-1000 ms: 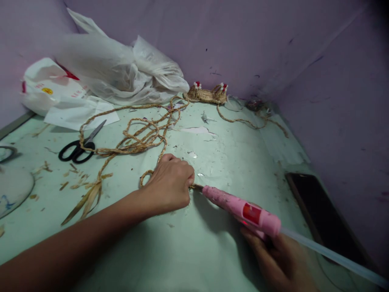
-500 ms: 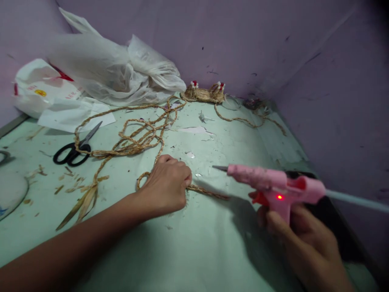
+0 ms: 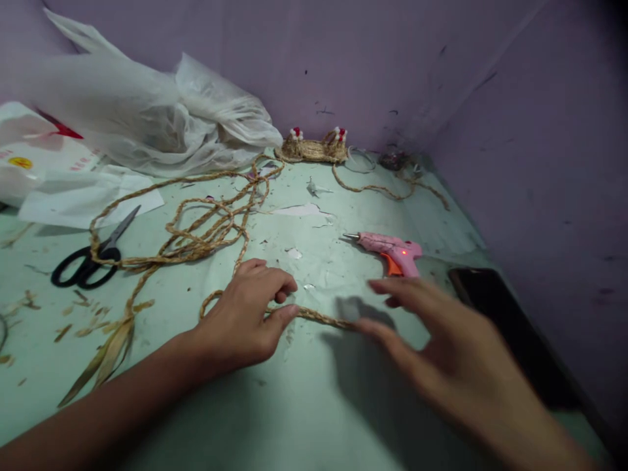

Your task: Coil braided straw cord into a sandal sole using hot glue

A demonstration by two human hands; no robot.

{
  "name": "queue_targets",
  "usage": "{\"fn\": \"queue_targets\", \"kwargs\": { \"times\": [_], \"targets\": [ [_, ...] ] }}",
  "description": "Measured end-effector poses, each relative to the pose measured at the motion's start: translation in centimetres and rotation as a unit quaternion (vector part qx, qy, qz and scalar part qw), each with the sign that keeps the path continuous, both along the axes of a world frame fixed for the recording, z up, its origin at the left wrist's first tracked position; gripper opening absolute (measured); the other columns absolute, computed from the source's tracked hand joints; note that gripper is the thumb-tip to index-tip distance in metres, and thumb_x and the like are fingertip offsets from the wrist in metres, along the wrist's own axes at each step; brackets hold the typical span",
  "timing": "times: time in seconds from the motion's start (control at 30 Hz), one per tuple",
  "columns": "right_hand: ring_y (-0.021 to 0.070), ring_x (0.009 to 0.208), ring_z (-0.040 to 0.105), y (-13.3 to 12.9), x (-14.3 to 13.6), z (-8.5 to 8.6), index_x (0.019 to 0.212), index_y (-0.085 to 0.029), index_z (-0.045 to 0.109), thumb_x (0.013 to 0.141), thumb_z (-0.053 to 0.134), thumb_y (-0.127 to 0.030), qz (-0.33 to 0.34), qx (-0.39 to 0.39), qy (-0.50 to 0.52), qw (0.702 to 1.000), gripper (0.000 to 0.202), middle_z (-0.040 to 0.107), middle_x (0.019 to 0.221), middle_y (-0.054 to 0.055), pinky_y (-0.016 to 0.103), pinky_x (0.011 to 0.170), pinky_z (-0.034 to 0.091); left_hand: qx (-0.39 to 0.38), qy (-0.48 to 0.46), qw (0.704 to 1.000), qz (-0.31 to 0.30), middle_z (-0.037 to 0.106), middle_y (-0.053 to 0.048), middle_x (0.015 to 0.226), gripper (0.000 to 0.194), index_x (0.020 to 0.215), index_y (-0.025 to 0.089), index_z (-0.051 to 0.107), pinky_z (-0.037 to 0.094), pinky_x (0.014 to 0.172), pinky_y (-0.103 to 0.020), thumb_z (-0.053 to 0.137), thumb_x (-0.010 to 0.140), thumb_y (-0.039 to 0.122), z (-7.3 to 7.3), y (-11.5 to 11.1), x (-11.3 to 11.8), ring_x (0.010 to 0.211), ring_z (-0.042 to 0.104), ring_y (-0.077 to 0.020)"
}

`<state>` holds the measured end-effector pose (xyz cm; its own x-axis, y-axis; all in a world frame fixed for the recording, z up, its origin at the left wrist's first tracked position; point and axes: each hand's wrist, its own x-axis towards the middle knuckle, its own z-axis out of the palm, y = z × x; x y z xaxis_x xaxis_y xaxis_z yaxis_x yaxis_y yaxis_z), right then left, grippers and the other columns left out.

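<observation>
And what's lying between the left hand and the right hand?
A length of braided rope runs between the left hand and the right hand, over the green tabletop; the head view shows it. Whether the right hand touches it is unclear.

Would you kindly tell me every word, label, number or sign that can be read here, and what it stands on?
No text is clear enough to quote.
White printed package: red print, too small and blurred to read.
Same package: yellow oval mark, any lettering too blurred to read.
Pink glue gun: lit red light, no readable text.
</observation>
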<state>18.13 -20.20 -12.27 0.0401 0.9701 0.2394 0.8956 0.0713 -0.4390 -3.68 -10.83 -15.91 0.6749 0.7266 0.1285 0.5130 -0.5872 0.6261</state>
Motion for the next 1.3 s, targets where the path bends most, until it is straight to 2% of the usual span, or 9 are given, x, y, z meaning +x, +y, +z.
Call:
{"fn": "queue_targets", "kwargs": {
  "times": [0.1,0.2,0.33,0.5,0.6,0.9,1.1,1.2,1.3],
  "targets": [
    [0.0216,0.081,0.061,0.2,-2.2,-1.4,0.105,-0.020,0.060,0.078,0.064,-0.029,0.059,-0.064,0.049,0.995,0.029,0.064,0.094,0.007,0.035,0.069,0.049,0.005,0.012,1.000,0.002,0.057,0.000,0.078,0.024,0.096,0.019,0.053,0.030,0.100,-0.046,0.058,0.074,0.027,-0.2,-0.2,-0.2,0.085,0.052,-0.0195],
    [0.0222,0.084,0.057,0.9,-3.0,-2.5,0.103,-0.017,0.061,0.081,0.060,-0.023,0.089,-0.044,0.060,0.993,0.023,0.063,0.095,0.009,0.036,0.070,0.047,0.027,0.024,0.999,-0.030,0.058,0.000,0.083,0.027,0.099,0.019,0.053,0.026,0.103,-0.046,0.061,0.073,0.023,-0.3,-0.2,-0.3,0.086,0.052,-0.0186],
    [0.0224,0.082,0.056,1.7,-3.6,-3.0,0.098,-0.018,0.065,0.083,0.059,-0.022,0.123,-0.027,0.029,0.992,0.016,0.065,0.092,0.008,0.036,0.070,0.044,0.045,0.027,0.998,-0.045,0.058,-0.001,0.085,0.027,0.101,0.018,0.053,0.027,0.101,-0.045,0.057,0.074,0.017,-0.2,-0.2,-0.3,0.086,0.052,-0.0183],
    [0.0210,0.080,0.057,2.3,-4.3,-3.3,0.098,-0.020,0.067,0.085,0.054,-0.015,0.119,-0.057,0.005,0.991,0.018,0.067,0.087,0.006,0.034,0.068,0.040,0.068,0.072,0.994,-0.047,0.058,-0.004,0.079,0.006,0.081,0.017,0.056,0.034,0.089,-0.044,0.052,0.077,0.016,0.2,-0.4,-0.3,0.078,0.050,-0.0194],
    [0.0204,0.078,0.056,2.3,-4.4,-3.5,0.097,-0.021,0.067,0.085,0.052,-0.014,0.116,-0.051,0.000,0.992,0.020,0.067,0.086,0.005,0.034,0.068,0.039,0.099,0.095,0.989,-0.051,0.057,-0.003,0.073,0.010,0.073,0.018,0.056,0.032,0.091,-0.046,0.048,0.079,0.017,0.4,-0.6,-0.2,0.074,0.049,-0.0190],
    [0.0199,0.076,0.055,2.1,-4.6,-3.9,0.092,-0.021,0.068,0.082,0.052,-0.012,0.104,-0.028,0.003,0.994,0.021,0.065,0.083,0.004,0.033,0.065,0.036,0.184,0.107,0.977,-0.036,0.055,-0.003,0.067,0.016,0.070,0.017,0.057,0.031,0.094,-0.048,0.046,0.081,0.017,0.3,-0.9,-0.3,0.069,0.049,-0.0179],
    [0.0206,0.075,0.055,2.1,-4.8,-3.9,0.090,-0.019,0.068,0.080,0.052,-0.013,0.104,-0.019,0.008,0.994,0.020,0.065,0.082,0.006,0.034,0.065,0.036,0.232,0.113,0.964,-0.062,0.056,-0.004,0.066,0.020,0.068,0.016,0.058,0.032,0.095,-0.048,0.042,0.077,0.008,-0.2,-0.6,-0.4,0.069,0.049,-0.0183],
    [0.0207,0.076,0.055,2.1,-4.7,-3.8,0.088,-0.018,0.068,0.080,0.051,-0.014,0.108,-0.013,0.015,0.994,0.019,0.065,0.081,0.006,0.035,0.066,0.036,0.234,0.110,0.964,-0.058,0.055,-0.004,0.065,0.019,0.068,0.016,0.058,0.032,0.094,-0.048,0.043,0.076,0.007,-0.1,-0.6,-0.3,0.068,0.049,-0.0182],
    [0.0205,0.075,0.055,2.2,-4.8,-3.8,0.086,-0.018,0.068,0.079,0.052,-0.014,0.109,-0.012,0.019,0.994,0.018,0.065,0.080,0.006,0.035,0.067,0.037,0.204,0.088,0.974,-0.050,0.056,-0.004,0.068,0.014,0.074,0.016,0.059,0.032,0.093,-0.049,0.046,0.077,0.012,0.1,-0.7,0.0,0.070,0.049,-0.0188]
  ]
}}
